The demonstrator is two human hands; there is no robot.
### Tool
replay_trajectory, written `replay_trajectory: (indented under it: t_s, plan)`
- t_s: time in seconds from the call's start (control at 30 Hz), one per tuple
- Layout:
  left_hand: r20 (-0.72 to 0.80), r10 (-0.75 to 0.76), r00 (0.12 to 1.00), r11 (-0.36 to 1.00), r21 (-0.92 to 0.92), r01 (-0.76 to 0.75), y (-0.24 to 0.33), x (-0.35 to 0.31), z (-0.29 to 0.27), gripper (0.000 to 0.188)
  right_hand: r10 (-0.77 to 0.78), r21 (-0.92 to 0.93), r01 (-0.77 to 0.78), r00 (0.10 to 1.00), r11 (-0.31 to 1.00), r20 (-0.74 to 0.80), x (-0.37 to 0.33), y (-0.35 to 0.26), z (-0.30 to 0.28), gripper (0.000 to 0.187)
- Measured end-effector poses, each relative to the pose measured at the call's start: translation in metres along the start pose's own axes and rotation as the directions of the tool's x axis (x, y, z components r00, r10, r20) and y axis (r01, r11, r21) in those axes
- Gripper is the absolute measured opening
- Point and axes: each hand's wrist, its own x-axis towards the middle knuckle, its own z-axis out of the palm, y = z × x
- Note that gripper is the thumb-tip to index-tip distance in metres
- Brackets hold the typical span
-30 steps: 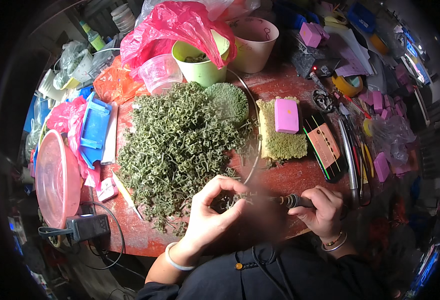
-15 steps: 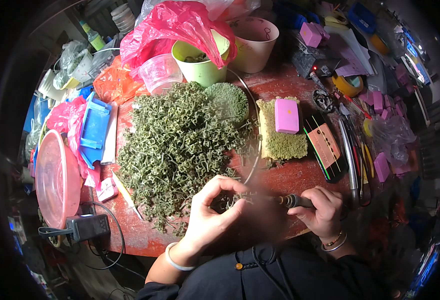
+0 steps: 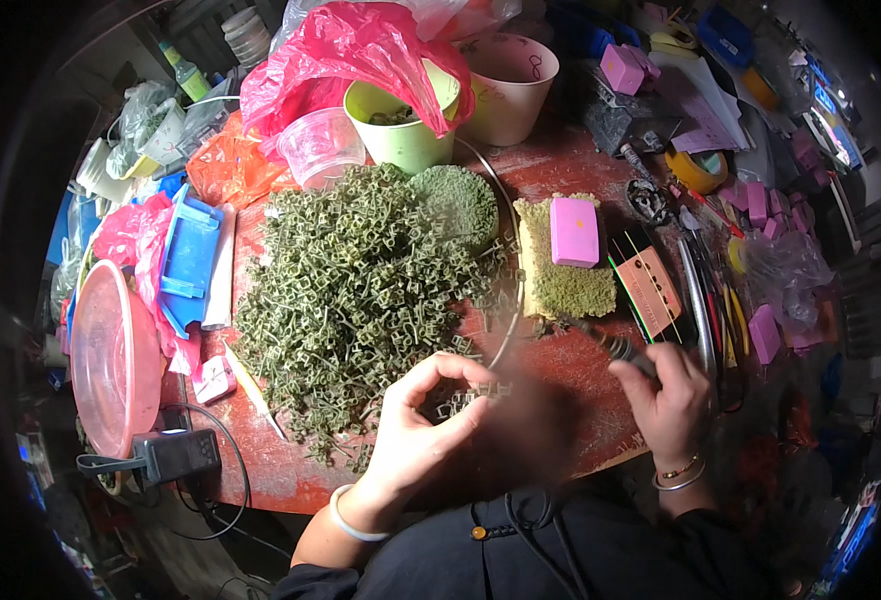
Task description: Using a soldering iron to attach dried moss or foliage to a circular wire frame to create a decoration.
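Observation:
My left hand (image 3: pixel 431 410) is over the table's front edge, thumb and forefinger pinching a small greenish piece (image 3: pixel 499 390), its shape blurred. My right hand (image 3: pixel 673 395) grips a pen-shaped tool (image 3: pixel 621 348) with a dark handle. Its thin tip points up and left, close to the front edge of a yellow-green sponge (image 3: pixel 566 290); whether they touch, I cannot tell. On the sponge rests a pink block (image 3: pixel 575 232). A large heap of small green looped pieces with stems (image 3: pixel 351 290) lies left of the sponge, beyond my left hand.
Behind the heap are a round green pad (image 3: pixel 458 205), a light green bucket (image 3: pixel 406 135) and a pink bag (image 3: pixel 346 65). A pale cable (image 3: pixel 517 260) curves across the red table (image 3: pixel 311 490). Pliers and other hand tools (image 3: pixel 706 310) lie right; a brown blur hangs before my chest.
My right hand has moved right and slightly up, swinging the tool's tip away from the piece in my left hand toward the sponge. My left hand has barely moved.

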Motion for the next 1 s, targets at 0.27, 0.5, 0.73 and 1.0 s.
replay_trajectory:
  t_s: [0.27, 0.5, 0.73, 1.0]
  plan:
    - [-0.005, 0.069, 0.998, 0.991, 0.118, -0.068, -0.004, 0.0, 0.0, 0.02, 0.124, 0.034, -0.126, 0.991, 0.991, 0.055, 0.0, 0.003, 0.0, 0.032]
    - [-0.011, 0.054, 0.998, 0.994, 0.092, -0.053, -0.002, 0.002, 0.001, 0.021, 0.035, 0.268, -0.05, 0.998, 0.962, 0.06, -0.004, -0.009, 0.007, 0.039]
    - [0.021, 0.004, 1.0, 0.994, -0.106, -0.002, 0.0, 0.002, 0.001, 0.022, -0.013, 0.291, -0.015, 0.995, 0.957, 0.095, -0.003, -0.012, 0.003, 0.039]
    - [-0.003, 0.053, 0.999, 0.998, 0.037, -0.053, -0.001, 0.0, -0.001, 0.02, -0.074, 0.293, 0.045, 0.993, 0.955, 0.09, -0.002, -0.012, 0.002, 0.04]
